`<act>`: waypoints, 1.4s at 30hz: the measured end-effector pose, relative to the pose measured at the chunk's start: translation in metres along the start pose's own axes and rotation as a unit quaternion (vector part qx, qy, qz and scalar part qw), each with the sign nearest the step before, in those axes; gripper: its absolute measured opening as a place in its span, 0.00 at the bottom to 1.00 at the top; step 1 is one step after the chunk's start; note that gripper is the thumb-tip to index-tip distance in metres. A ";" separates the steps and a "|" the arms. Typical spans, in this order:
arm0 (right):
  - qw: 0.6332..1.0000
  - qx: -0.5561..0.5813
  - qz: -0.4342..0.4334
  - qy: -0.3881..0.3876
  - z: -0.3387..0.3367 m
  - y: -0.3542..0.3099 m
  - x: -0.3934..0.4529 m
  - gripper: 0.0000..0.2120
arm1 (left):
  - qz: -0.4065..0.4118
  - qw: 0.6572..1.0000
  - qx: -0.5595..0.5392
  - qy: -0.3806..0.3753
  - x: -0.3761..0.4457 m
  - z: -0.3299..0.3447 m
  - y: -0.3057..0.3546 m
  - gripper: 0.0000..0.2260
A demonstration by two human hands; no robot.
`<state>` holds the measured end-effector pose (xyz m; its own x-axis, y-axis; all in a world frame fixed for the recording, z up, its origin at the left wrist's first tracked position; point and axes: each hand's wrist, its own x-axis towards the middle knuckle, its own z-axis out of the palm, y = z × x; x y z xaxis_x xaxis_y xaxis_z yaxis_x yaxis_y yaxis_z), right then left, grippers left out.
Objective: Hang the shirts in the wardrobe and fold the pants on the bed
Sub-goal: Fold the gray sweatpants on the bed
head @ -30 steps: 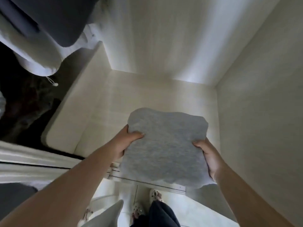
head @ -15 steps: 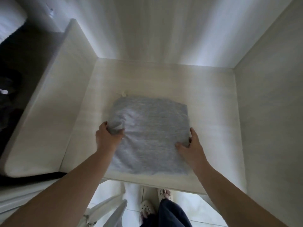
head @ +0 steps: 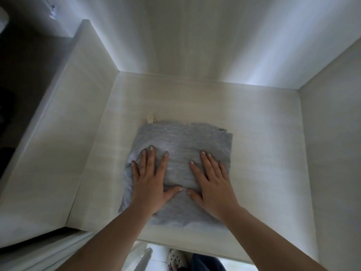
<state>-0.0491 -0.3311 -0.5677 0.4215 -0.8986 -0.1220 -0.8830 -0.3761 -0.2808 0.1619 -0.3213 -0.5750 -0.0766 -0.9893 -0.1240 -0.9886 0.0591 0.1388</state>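
Observation:
A folded light grey garment (head: 181, 139) lies flat on the pale wooden wardrobe shelf (head: 263, 153). My left hand (head: 151, 179) rests on its left half with the fingers spread and straight. My right hand (head: 212, 181) lies flat on its right half, fingers straight too. The two thumbs almost meet over the middle of the cloth. A small white drawstring end (head: 151, 118) sticks out at the garment's far left corner.
The shelf is boxed in by a back panel (head: 185, 36), a divider panel on the left (head: 64, 118) and a side wall on the right (head: 332, 153). Left of the divider is a dark compartment (head: 21, 85). Below the shelf edge, a white perforated shoe (head: 175, 258) shows on the floor.
The garment was carried into the wardrobe and set down on the shelf. Both hands let go of its side edges and now lie flat on top of it.

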 end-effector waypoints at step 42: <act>0.999 -0.007 0.014 0.033 -0.009 -0.037 0.254 0.34 | 0.017 0.997 0.041 0.055 0.208 -0.031 -0.146 0.44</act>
<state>0.0888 -0.5473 -0.5796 0.3828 -0.9214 -0.0666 -0.8970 -0.3535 -0.2653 0.2941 -0.5395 -0.5908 -0.0990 -0.9950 -0.0110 -0.9934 0.0982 0.0593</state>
